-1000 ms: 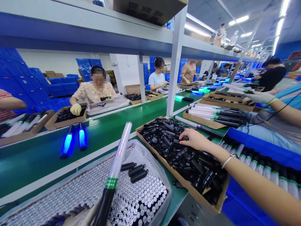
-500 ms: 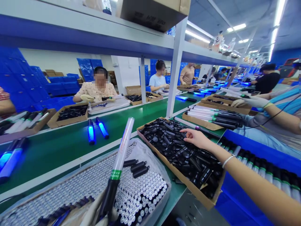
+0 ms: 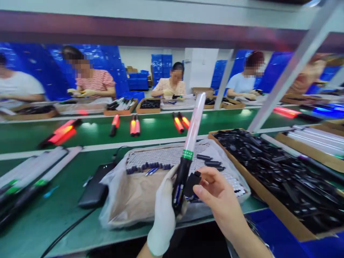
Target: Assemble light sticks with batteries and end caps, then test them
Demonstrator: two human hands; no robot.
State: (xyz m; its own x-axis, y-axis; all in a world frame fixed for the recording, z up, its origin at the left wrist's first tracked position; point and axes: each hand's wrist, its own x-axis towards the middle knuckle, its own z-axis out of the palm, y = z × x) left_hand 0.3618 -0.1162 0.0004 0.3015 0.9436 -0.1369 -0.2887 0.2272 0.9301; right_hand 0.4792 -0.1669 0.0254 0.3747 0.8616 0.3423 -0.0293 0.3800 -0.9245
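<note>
My gloved left hand (image 3: 165,208) is wrapped round the black handle of a light stick (image 3: 192,136), which has a clear tube and a green band. The stick leans slightly right, and batteries show in the handle's open side. Beside that opening, my bare right hand (image 3: 219,191) pinches a small black cover (image 3: 192,182) between thumb and fingers. Behind both hands lies a plastic-lined tray (image 3: 118,211) of batteries, with several black pieces (image 3: 213,163) on top. A cardboard box (image 3: 271,193) of black parts stands to the right.
A black power bank (image 3: 96,190) with a cable lies left of the tray, near several light sticks (image 3: 51,168). Lit red sticks (image 3: 177,123) rest on the green conveyor (image 3: 153,138). People sit across it. A slanted post (image 3: 290,68) rises at the right.
The view has swung left. My right hand has left the box of black parts and now holds a cover beside the handle. The conveyor sticks' glow went from blue to mostly red.
</note>
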